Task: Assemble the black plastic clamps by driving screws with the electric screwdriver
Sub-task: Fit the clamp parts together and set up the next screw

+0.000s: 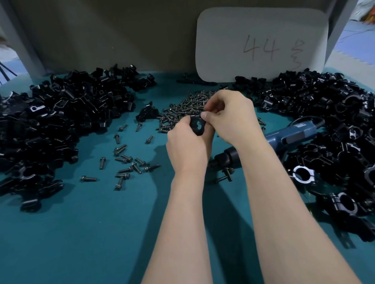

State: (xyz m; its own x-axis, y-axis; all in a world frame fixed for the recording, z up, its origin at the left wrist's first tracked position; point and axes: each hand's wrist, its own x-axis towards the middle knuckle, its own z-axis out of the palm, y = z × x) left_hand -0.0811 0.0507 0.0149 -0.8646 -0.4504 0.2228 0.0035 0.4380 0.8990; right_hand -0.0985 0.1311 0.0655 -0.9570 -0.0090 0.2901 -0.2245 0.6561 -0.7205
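Two-handed hold, outstretched: left grip (187, 141) clasps clamp (197, 125), right grip (231, 117) pinches its top.

Dim indoor light, soft shadows on the teal table (53, 254), bright blurred corners; wide-angle bending at edges

The tabletop (65, 253) cover looks like matt teal cloth, kinda felt-like, zero shine. The left pile (38, 137) and right pile (360, 143) by its side edges are smooth black plastic with glossy glints, same as the clamp (201, 131) being held. The screws (178, 113) toward the far edge are dark metal, dull sheen. The screwdriver (292, 131) has a smooth blue plastic body, ribbed black collar. The card (261, 41) is matt white.
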